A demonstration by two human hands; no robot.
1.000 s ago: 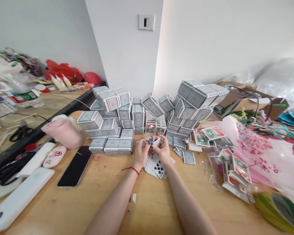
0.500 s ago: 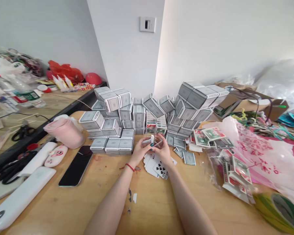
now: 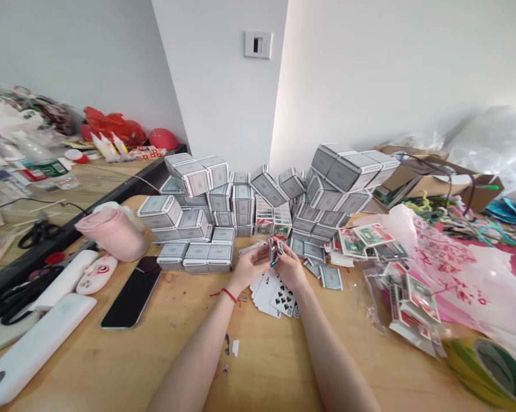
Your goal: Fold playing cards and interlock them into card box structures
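Observation:
My left hand (image 3: 250,268) and my right hand (image 3: 290,266) meet over the middle of the table, fingers closed around small playing cards (image 3: 273,250) that stand on edge and look bent. Exactly how many cards are in them I cannot make out. Below the right hand lies a loose spread of face-up playing cards (image 3: 269,294), an ace and a ten of spades among them. Behind the hands rise stacked blocks folded from grey-backed cards (image 3: 198,250), touching one another. A few small folded card pieces (image 3: 331,278) lie to the right of the right hand.
A phone (image 3: 131,297) and a pink rolled cloth (image 3: 112,232) lie to the left. On the right are opened card boxes (image 3: 416,303), a pink-and-white plastic bag (image 3: 447,269) and a roll of yellow-green tape (image 3: 489,366). Paper scraps (image 3: 235,348) lie in front.
The cards between my hands have turned to a more upright, narrower position. My right hand has turned and moved slightly down. The stacks stay as they were.

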